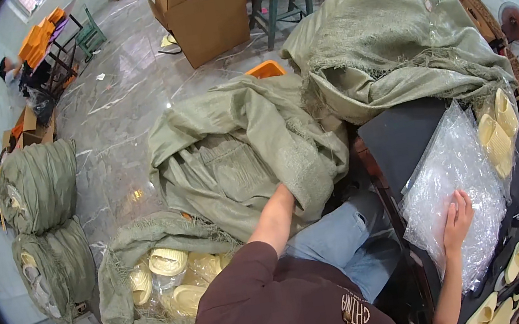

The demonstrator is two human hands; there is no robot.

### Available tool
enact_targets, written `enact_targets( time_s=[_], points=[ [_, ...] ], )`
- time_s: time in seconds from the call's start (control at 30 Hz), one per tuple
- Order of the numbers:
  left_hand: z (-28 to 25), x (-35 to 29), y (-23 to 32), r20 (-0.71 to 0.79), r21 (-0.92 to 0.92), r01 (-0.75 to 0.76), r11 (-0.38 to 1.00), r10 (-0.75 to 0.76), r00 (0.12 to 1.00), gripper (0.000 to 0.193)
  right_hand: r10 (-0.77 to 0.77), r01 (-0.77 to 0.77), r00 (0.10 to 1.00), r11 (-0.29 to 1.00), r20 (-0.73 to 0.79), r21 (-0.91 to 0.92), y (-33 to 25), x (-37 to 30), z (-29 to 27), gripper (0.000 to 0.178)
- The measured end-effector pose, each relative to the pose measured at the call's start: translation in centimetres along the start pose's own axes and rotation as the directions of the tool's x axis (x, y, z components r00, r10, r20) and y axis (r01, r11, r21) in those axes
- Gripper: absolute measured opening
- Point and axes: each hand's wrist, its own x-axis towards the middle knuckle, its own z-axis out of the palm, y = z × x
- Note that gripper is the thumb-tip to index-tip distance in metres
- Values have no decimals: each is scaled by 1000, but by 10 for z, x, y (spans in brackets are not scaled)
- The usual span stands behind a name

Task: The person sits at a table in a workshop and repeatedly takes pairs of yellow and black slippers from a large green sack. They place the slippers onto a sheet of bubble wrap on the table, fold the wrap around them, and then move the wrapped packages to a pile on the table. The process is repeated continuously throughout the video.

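Directly under the right hand, its grip unclosed, crinkled clear plastic bags lie lengthwise, near to far, on a black-topped counter; left of these bags, a gray-green woven sack hides the left hand, grip unreadable.

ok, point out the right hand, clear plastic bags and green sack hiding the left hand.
right hand (458,222): head view, back of hand
clear plastic bags (434,183): head view, upper surface
green sack (242,158): head view, middle folds
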Motion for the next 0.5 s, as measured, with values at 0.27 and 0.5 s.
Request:
enact_targets(
  time_s=[0.27,0.5],
  points=[
    [15,-22,-15,-32,212,27,977,-21,999,39,-11,12,1000,1000,-10,14,4,-1,1,32],
    [30,-33,-27,-22,227,12,974,-7,1000,36,-16,17,999,999,-33,27,4,-3,0,32]
  ],
)
